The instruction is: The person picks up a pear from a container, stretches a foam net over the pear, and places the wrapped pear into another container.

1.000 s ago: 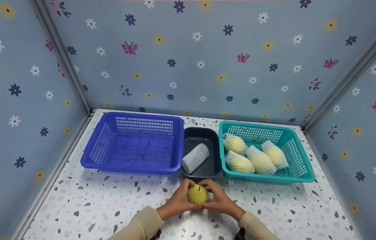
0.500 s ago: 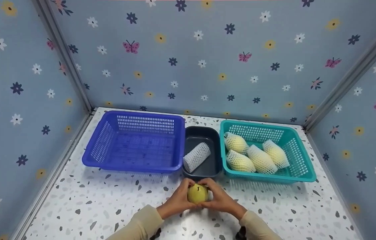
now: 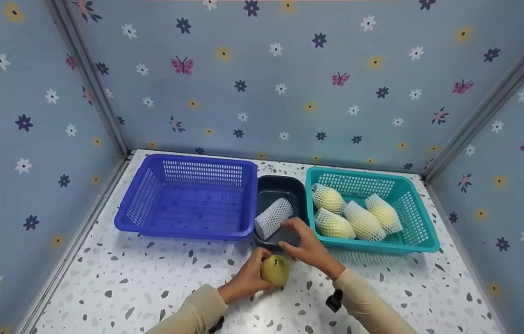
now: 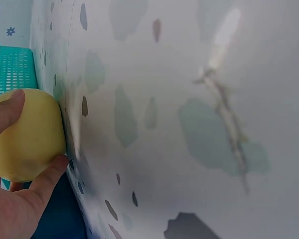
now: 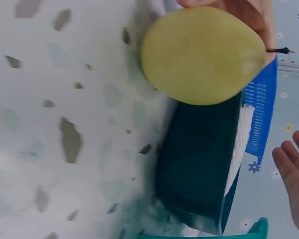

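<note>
A yellow-green pear (image 3: 275,270) with a dark stem stands upright on the speckled table in front of the dark tray. My left hand (image 3: 246,279) grips its left side, thumb and fingers spread around it. In the left wrist view, the fingertips touch the pear (image 4: 32,132). My right hand (image 3: 310,248) is apart from the pear and reaches over the front right of the dark tray (image 3: 276,183), thumb and fingers parted and holding nothing. A white foam net sleeve (image 3: 273,219) lies slanted in that tray, just left of the right fingertips.
A blue-purple basket (image 3: 197,236) with nothing visible in it stands left of the tray. To the right, a teal basket (image 3: 373,247) holds several pears in foam nets (image 3: 364,222). Patterned walls (image 3: 262,93) close the table off at the back and sides.
My right hand has let go of the pear and moved forward and up, over the dark tray. The left hand and the pear have stayed in place.
</note>
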`<state>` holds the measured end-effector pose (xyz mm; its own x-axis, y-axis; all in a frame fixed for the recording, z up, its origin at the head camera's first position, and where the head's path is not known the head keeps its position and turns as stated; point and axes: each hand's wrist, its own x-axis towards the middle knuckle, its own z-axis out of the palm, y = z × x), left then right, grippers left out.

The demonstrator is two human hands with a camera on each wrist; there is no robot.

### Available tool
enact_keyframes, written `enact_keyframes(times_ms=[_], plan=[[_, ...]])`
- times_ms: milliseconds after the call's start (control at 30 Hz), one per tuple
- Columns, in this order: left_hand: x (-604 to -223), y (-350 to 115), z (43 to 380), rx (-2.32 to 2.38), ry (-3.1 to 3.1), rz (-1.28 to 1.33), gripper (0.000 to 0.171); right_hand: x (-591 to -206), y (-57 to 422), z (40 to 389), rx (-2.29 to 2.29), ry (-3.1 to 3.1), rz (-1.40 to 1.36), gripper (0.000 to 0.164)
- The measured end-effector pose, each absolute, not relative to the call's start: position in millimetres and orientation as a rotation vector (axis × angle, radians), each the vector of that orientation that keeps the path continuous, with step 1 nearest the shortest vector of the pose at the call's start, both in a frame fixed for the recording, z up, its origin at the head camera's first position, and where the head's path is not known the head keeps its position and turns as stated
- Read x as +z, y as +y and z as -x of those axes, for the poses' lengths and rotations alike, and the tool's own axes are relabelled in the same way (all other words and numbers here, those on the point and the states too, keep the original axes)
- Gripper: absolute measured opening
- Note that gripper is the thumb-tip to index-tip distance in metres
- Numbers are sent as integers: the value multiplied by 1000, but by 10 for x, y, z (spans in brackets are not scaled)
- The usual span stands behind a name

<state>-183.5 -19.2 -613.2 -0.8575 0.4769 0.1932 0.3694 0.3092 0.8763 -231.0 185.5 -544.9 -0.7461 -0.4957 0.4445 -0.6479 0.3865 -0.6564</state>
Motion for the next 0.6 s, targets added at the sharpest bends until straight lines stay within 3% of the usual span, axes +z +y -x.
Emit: enact_keyframes(times_ms=[600], plan=[[-6113, -164, 1836, 1609, 2453, -720, 71, -5511, 1426, 2785, 807, -2825, -733, 55]])
